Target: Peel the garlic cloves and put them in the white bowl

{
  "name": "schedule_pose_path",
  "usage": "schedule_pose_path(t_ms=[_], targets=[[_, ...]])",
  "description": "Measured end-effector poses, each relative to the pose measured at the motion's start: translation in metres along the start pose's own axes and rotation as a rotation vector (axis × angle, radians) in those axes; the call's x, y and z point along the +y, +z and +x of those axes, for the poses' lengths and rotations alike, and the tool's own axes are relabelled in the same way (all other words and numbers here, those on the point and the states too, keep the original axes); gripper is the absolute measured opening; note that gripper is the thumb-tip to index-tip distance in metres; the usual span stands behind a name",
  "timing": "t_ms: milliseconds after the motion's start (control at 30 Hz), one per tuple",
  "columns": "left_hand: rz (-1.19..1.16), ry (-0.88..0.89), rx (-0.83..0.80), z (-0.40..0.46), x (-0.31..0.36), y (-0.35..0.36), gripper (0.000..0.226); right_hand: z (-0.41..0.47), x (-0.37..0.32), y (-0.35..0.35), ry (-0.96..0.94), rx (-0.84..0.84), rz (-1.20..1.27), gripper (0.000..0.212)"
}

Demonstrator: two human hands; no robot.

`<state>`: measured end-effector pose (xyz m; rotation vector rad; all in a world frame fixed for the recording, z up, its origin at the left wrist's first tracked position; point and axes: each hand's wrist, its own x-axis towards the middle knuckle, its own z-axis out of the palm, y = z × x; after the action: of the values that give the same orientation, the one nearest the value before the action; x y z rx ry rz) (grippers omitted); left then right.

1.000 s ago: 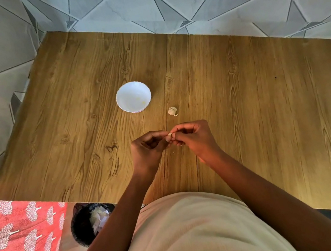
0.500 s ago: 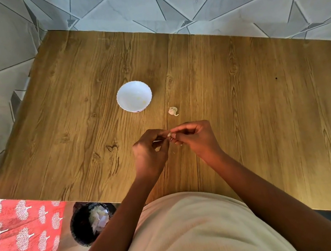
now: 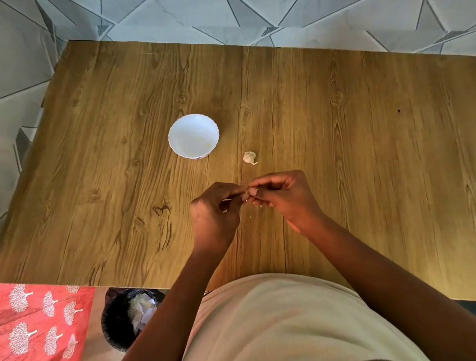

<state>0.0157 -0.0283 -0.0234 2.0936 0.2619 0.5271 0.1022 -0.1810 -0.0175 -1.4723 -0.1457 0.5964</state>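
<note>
A small white bowl (image 3: 193, 136) stands on the wooden table (image 3: 383, 156), left of centre. Just right of it and a little nearer lies a garlic piece (image 3: 249, 157) with papery skin. Nearer to me, my left hand (image 3: 216, 215) and my right hand (image 3: 283, 198) meet fingertip to fingertip above the table. Between them they pinch a small garlic clove (image 3: 248, 193), mostly hidden by the fingers. A thin pale strip shows inside my left hand's curled fingers. A tiny skin flake (image 3: 250, 217) lies on the table under the hands.
A black bin (image 3: 119, 323) with crumpled white scraps stands on the floor under the table's near left edge. Red patterned fabric (image 3: 20, 336) lies at the lower left. Grey tiled floor surrounds the table at the back and left.
Both hands stay together at the same spot. The fingers have shifted slightly on the clove, and my left hand has turned a little. The bowl and loose garlic have not moved.
</note>
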Motion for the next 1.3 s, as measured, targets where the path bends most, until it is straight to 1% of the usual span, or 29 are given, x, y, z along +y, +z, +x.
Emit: schedule_pose_path(t_ms=[400,900,1067,1200,1300], targets=[[-0.024,-0.023,0.021,-0.006,0.002,-0.001,0.015,-0.003,-0.007,0.002,-0.023,-0.039,-0.067,0.017],[-0.079,-0.149,0.036,-0.009,0.004,0.000,0.016,-0.006,-0.006,0.008,0.005,-0.012,-0.032,0.016],[-0.183,-0.315,0.038,-0.009,0.004,0.004,0.014,-0.006,-0.007,0.009,0.036,0.007,0.005,0.016],[-0.365,-0.477,0.079,-0.009,0.008,0.008,0.014,-0.006,-0.007,0.008,0.084,0.020,0.091,0.017],[-0.408,-0.497,0.092,-0.010,0.008,0.008,0.015,-0.006,-0.007,0.008,0.125,0.031,0.143,0.018]])
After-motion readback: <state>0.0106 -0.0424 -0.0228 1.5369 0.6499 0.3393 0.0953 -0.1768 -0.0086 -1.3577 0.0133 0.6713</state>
